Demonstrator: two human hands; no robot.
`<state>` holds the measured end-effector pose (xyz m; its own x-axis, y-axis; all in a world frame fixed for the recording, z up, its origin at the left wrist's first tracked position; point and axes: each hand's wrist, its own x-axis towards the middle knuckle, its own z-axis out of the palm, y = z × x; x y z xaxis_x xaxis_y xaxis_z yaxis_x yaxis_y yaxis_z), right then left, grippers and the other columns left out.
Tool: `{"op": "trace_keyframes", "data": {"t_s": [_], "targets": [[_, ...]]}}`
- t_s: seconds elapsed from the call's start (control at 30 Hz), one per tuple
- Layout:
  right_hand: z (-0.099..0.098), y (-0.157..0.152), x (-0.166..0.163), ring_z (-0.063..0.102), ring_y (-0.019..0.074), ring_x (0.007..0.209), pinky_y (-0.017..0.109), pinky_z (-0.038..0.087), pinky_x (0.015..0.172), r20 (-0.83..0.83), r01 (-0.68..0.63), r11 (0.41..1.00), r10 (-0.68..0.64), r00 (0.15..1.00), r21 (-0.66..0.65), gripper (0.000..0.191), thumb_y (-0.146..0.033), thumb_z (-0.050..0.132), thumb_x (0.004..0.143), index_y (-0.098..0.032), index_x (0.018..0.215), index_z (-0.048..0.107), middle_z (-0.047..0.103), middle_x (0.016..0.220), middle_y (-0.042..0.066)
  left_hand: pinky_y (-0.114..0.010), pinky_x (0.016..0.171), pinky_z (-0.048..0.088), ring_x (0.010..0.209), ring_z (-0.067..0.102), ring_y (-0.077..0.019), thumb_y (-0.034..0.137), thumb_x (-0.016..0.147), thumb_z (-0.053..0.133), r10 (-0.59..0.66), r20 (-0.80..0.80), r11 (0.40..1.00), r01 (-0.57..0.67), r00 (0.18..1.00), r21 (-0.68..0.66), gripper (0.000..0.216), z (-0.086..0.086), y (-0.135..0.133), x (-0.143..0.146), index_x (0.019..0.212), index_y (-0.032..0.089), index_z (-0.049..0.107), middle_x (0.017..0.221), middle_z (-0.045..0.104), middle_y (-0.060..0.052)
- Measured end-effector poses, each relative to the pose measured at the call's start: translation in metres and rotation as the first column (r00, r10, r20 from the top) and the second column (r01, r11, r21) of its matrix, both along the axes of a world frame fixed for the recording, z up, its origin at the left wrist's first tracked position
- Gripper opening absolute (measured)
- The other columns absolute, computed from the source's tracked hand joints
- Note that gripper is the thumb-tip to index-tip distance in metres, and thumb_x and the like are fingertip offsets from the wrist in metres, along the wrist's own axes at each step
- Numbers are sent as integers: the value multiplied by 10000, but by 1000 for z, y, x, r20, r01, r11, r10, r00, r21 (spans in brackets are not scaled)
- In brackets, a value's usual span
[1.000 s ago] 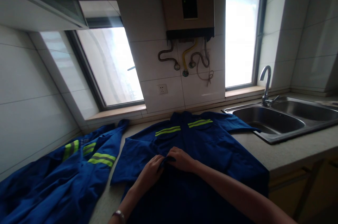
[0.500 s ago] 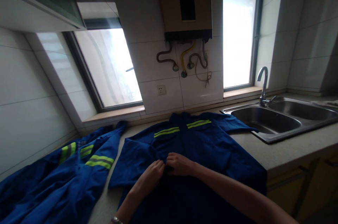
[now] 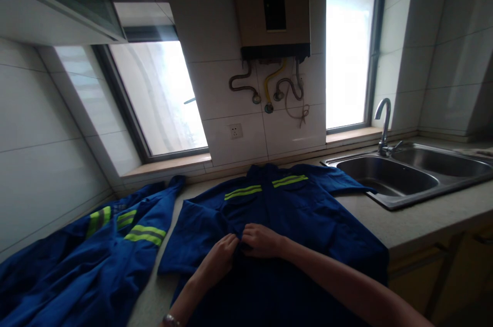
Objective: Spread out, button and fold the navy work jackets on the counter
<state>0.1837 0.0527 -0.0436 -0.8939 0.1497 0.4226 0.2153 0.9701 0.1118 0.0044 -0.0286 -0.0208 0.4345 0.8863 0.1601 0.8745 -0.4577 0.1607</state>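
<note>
My left hand (image 3: 217,257) and right hand (image 3: 262,241) both pinch the front placket of the blue work shirt (image 3: 292,214) spread at the counter's (image 3: 423,224) front edge; it looks soft, light and limp, best gripped along that stiffer hem.

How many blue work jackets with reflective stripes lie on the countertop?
2: one blue work jacket spread flat under both hands, mid-counter; a second jacket crumpled to its left, partly cut off by the frame.
</note>
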Motion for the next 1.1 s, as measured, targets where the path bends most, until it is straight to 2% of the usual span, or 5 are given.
{"op": "trace_keyframes", "data": {"t_s": [0.2, 0.43, 0.73, 0.97, 1.1], "targets": [[-2, 0, -1, 577, 150, 829, 240, 463, 754, -56, 85, 995, -88, 995, -55, 236, -333, 466, 929, -133, 909, 590, 634, 907, 64, -310, 855, 444, 910, 554, -179, 64, 801, 419, -7, 87, 1000, 6, 996, 19, 250, 6, 3, -7, 918, 193, 599, 951, 601, -42], [1, -6, -4, 590, 155, 847, 239, 464, 740, -99, 130, 986, -140, 985, -101, 189, -280, 472, 918, -135, 965, 584, 633, 955, 62, -319, 853, 439, 916, 546, -192, 79, 772, 440, 61, 78, 997, -65, 995, 43, 220, 16, 0, 0, 872, 200, 594, 932, 598, -41], [-6, -3, -3, 585, 156, 775, 250, 452, 705, 22, 62, 998, -62, 998, -15, 155, -253, 525, 837, -129, 807, 613, 636, 836, 54, -295, 789, 433, 870, 557, -183, 50, 711, 428, 109, 35, 993, -110, 993, 37, 206, 9, -3, 13, 776, 178, 576, 871, 607, -45], [-8, -4, -5, 582, 162, 764, 270, 436, 694, 38, 18, 999, -20, 999, 47, 169, -285, 519, 833, -141, 812, 604, 634, 810, 45, -286, 742, 421, 809, 567, -179, 78, 717, 471, 11, 30, 1000, -12, 999, 26, 171, 9, -1, 3, 752, 176, 608, 818, 612, -44], [-8, -3, -5, 590, 160, 779, 269, 437, 715, 42, 2, 999, -3, 999, 34, 188, -288, 504, 858, -137, 826, 612, 644, 819, 50, -284, 736, 427, 801, 572, -182, 101, 764, 464, 0, 47, 999, -1, 999, 36, 178, 5, -4, 4, 751, 176, 624, 799, 615, -50]]}}
